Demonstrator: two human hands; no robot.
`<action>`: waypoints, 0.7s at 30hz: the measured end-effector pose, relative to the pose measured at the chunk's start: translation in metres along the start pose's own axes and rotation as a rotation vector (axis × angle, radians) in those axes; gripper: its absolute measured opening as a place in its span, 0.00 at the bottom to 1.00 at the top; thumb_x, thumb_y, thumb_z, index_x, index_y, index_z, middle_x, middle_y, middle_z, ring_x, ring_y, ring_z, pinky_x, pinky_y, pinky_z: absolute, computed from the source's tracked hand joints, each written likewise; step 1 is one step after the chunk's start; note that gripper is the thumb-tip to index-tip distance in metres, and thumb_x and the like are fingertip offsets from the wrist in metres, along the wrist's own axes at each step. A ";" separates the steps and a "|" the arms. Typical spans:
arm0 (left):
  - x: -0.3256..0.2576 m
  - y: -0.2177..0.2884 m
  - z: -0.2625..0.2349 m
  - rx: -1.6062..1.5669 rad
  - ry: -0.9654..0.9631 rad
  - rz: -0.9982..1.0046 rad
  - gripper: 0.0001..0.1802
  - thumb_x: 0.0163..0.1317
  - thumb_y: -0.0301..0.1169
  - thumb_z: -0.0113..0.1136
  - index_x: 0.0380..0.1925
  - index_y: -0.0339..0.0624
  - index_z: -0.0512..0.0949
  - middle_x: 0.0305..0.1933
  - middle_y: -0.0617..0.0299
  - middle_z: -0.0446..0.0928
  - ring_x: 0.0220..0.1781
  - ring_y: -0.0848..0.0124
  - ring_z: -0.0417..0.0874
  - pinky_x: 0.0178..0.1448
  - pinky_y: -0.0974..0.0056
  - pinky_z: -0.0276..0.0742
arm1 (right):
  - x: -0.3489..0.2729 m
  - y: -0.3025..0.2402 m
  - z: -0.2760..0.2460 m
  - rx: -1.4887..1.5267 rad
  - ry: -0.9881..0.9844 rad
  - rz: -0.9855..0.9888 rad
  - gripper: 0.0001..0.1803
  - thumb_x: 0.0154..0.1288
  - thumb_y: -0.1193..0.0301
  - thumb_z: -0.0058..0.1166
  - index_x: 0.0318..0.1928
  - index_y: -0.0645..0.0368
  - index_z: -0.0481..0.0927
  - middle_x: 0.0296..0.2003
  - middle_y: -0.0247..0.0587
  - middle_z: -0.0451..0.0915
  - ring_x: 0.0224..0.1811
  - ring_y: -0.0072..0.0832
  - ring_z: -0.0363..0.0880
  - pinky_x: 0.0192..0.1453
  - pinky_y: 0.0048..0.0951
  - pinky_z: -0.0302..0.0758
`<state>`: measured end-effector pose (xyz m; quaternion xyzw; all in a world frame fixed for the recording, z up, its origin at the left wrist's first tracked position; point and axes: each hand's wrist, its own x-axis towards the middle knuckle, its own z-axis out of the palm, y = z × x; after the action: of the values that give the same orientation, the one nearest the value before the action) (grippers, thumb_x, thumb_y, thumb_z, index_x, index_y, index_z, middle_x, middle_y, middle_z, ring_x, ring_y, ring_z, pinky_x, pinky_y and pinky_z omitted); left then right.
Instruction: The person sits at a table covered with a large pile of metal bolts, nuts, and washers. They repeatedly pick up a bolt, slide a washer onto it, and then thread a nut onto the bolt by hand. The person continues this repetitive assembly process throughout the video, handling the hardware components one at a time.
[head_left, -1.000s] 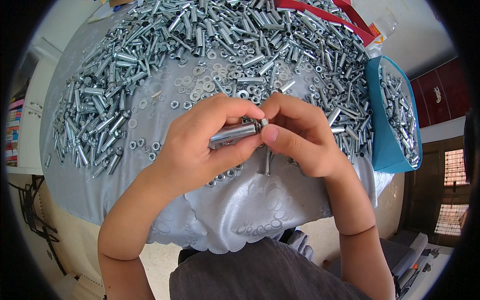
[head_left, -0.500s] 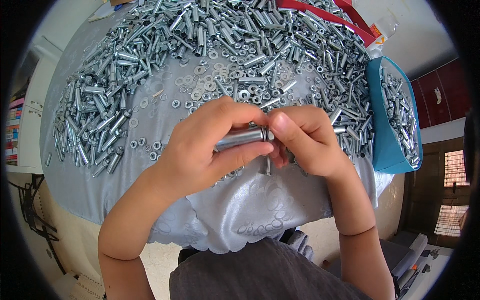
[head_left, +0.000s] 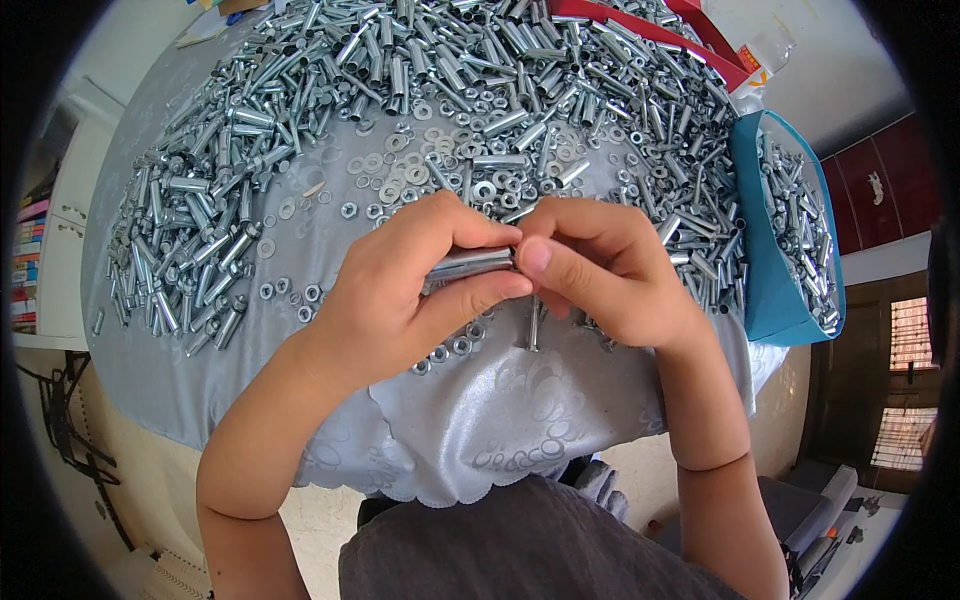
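You sit at a table (head_left: 150, 390) draped in a grey cloth (head_left: 500, 420) with a scalloped front edge that hangs toward your lap. Most of the far half of the cloth lies under a heap of bolts (head_left: 420, 60), silver sleeves and studs piled thick from the left edge across to the right. At the right edge stands a blue bin (head_left: 762, 270), tilted, with more of the same metal parts inside. Behind the heap a red tray (head_left: 650, 30) shows along the top. Nearer to you, between heap and hands, loose washers (head_left: 400, 185) and nuts (head_left: 305, 295) are scattered flat on the cloth.

Your left hand (head_left: 400, 300) is curled shut around a sleeve (head_left: 465, 265), a silver tube lying roughly level, thumb below and fingers over the top. Your right hand (head_left: 610, 275) meets it from the right, thumb and forefinger pinched tight at the tube's right end; what they grip there is hidden by the fingertips, so you cannot tell. Both hands hover just above the cloth, near the front of the table. Just below the right thumb a single bolt (head_left: 532, 325) lies on the cloth, pointing toward you.
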<state>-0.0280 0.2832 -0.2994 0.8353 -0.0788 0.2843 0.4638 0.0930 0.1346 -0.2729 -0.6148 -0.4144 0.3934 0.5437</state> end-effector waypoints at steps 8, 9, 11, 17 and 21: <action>0.000 0.000 -0.002 0.009 0.003 -0.001 0.13 0.51 0.32 0.66 0.30 0.38 0.74 0.27 0.61 0.72 0.27 0.69 0.74 0.31 0.68 0.69 | -0.001 0.003 -0.001 -0.057 0.012 -0.089 0.20 0.67 0.61 0.47 0.27 0.65 0.78 0.20 0.31 0.75 0.21 0.13 0.67 0.24 0.18 0.65; 0.000 0.000 -0.003 0.009 -0.008 -0.004 0.13 0.51 0.33 0.66 0.30 0.38 0.74 0.27 0.61 0.72 0.26 0.69 0.74 0.31 0.68 0.69 | 0.000 0.001 -0.001 -0.056 0.000 -0.046 0.18 0.67 0.61 0.48 0.27 0.64 0.78 0.19 0.31 0.75 0.21 0.13 0.67 0.24 0.18 0.64; 0.000 0.000 -0.004 0.008 -0.030 -0.007 0.13 0.50 0.33 0.66 0.29 0.39 0.73 0.27 0.61 0.72 0.26 0.69 0.74 0.30 0.68 0.68 | 0.000 -0.009 -0.003 -0.055 -0.022 0.040 0.15 0.65 0.63 0.50 0.28 0.64 0.78 0.19 0.29 0.74 0.21 0.13 0.67 0.24 0.17 0.64; -0.002 -0.002 -0.002 0.045 -0.009 -0.010 0.13 0.50 0.33 0.66 0.29 0.39 0.73 0.26 0.61 0.71 0.26 0.68 0.73 0.30 0.67 0.67 | 0.001 0.007 0.003 -0.066 0.079 -0.172 0.14 0.65 0.64 0.51 0.30 0.63 0.76 0.21 0.29 0.73 0.22 0.12 0.67 0.25 0.17 0.64; -0.002 0.000 -0.003 0.061 -0.019 0.012 0.13 0.50 0.33 0.66 0.29 0.39 0.73 0.26 0.61 0.71 0.26 0.67 0.72 0.31 0.67 0.67 | 0.002 0.006 0.003 0.016 0.031 -0.092 0.13 0.65 0.64 0.51 0.33 0.63 0.76 0.23 0.28 0.73 0.24 0.12 0.67 0.27 0.17 0.64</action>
<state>-0.0304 0.2853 -0.2992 0.8513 -0.0795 0.2813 0.4357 0.0914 0.1367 -0.2794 -0.5970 -0.4305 0.3616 0.5723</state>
